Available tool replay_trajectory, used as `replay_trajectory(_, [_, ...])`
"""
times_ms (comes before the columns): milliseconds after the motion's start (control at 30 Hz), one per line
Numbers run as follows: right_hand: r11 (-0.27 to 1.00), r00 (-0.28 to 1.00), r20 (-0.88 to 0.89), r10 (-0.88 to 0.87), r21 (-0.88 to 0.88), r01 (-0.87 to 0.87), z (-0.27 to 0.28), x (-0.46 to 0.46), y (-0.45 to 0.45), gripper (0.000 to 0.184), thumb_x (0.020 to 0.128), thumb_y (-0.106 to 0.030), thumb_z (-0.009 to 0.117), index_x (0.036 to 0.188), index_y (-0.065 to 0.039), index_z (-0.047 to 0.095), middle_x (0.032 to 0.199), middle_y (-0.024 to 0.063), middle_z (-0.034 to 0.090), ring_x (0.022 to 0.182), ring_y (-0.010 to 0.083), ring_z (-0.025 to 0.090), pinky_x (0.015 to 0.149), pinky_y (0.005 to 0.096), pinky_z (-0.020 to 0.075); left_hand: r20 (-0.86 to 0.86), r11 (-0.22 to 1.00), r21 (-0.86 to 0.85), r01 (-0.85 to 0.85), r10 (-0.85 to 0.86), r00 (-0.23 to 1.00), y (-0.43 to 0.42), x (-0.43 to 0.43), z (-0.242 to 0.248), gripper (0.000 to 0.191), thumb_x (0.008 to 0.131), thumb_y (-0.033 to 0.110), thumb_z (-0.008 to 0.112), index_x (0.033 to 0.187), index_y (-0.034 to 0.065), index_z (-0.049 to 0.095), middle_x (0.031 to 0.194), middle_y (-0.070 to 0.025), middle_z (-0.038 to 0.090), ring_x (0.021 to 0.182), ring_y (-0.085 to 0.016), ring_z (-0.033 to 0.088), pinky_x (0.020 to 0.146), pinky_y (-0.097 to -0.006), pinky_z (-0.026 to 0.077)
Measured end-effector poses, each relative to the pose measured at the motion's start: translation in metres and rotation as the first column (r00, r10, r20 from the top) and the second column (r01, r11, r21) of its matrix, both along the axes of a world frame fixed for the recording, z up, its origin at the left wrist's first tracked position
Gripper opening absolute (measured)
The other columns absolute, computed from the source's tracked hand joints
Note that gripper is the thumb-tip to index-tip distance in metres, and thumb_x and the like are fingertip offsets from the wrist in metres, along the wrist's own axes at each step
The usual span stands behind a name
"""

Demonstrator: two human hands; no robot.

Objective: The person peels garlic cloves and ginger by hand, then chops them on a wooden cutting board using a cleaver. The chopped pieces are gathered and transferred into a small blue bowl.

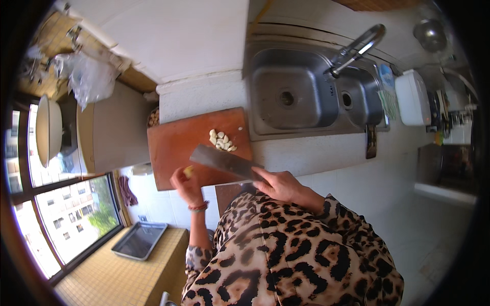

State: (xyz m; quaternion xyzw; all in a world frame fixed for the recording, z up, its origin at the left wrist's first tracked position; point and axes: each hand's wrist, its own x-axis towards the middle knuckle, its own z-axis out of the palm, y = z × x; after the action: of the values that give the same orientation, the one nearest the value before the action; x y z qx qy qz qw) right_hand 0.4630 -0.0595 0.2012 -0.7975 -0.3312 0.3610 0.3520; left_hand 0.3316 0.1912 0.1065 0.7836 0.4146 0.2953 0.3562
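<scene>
A reddish-brown cutting board (172, 141) lies on the white counter beside the sink. My right hand (281, 185) grips a cleaver (222, 162) with a broad metal blade, held slanting across the board's near right part. My left hand (187, 185) is at the board's near left edge, with a small yellowish piece (188, 171), perhaps ginger or garlic, between its fingers. Peeled garlic cloves (220, 140) lie in a loose pile just beyond the blade. One small white piece (240, 129) sits apart, to the right of the pile.
Right of the board is a double-bowl steel sink (291, 95) with a curved faucet (360, 51). A dark-handled object (371, 141) rests at the counter's front edge. A container of small brown items (154, 118) touches the board's back left. A metal tray (139, 240) lies on the yellow-tiled ledge.
</scene>
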Motion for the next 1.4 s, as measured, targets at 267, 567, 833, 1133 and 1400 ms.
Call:
replay_trajectory(267, [0.987,0.849,0.515,0.118,0.030,-0.155,-0.088,-0.006,0.011,0.061,0.088,-0.031,0.065,0.138,-0.006,0.039,0.077,0.0110,0.059,0.063,0.0260,0.061,0.054,0.0373,0.0507,0.180,0.978,0.000,0.209,-0.206,0.962,0.056,0.039,0.063,0.028,0.091,0.008,0.063,0.118,0.0002,0.057,0.111,-0.0089,0.059,0.097,-0.017,0.059,0.083,-0.0289,0.051])
replay_trajectory(567, [1.000,0.766,0.642,0.028,-0.007,-0.030,-0.088,-0.014,0.030,0.050,0.082,-0.015,0.064,0.126,0.001,0.045,0.096,0.0142,0.054,0.089,0.0277,0.056,0.075,0.0398,0.0469,0.042,0.831,0.072,0.552,-0.555,0.831,-0.010,0.111,0.082,0.023,0.092,0.009,0.061,0.114,0.0014,0.061,0.103,-0.0083,0.059,0.088,-0.017,0.061,0.074,-0.0291,0.052])
replay_trajectory(833, [0.993,0.927,0.375,0.018,0.104,-0.062,-0.070,0.018,-0.028,0.028,0.083,-0.016,0.067,0.105,-0.006,0.054,0.102,0.0097,0.050,0.097,0.0253,0.053,0.082,0.0381,0.0433,0.024,0.755,0.085,0.650,-0.654,0.756,-0.113,0.140,0.081,0.022,0.090,0.002,0.059,0.112,-0.0007,0.062,0.103,-0.0116,0.062,0.089,-0.019,0.062,0.073,-0.0283,0.052])
replay_trajectory(1133, [0.980,0.992,0.121,0.029,0.194,-0.052,-0.064,0.136,-0.256,0.031,0.088,-0.017,0.062,0.114,-0.003,0.057,0.095,0.0176,0.064,0.092,0.0339,0.063,0.079,0.0435,0.0511,0.012,0.642,-0.117,0.758,-0.762,0.647,-0.316,0.249,0.041,0.026,0.088,-0.004,0.059,0.113,0.0010,0.060,0.107,-0.0083,0.058,0.092,-0.015,0.061,0.078,-0.0262,0.052])
replay_trajectory(1400, [0.772,0.810,0.040,-0.585,0.335,0.541,-0.070,0.214,-0.504,0.025,0.092,-0.016,0.060,0.114,-0.005,0.057,0.096,0.0145,0.066,0.085,0.0300,0.066,0.071,0.0393,0.0518,0.095,0.392,-0.164,0.905,-0.907,0.410,-0.530,0.475,0.039,0.030,0.086,0.004,0.065,0.116,0.0039,0.059,0.101,-0.0088,0.063,0.086,-0.016,0.065,0.077,-0.0285,0.052])
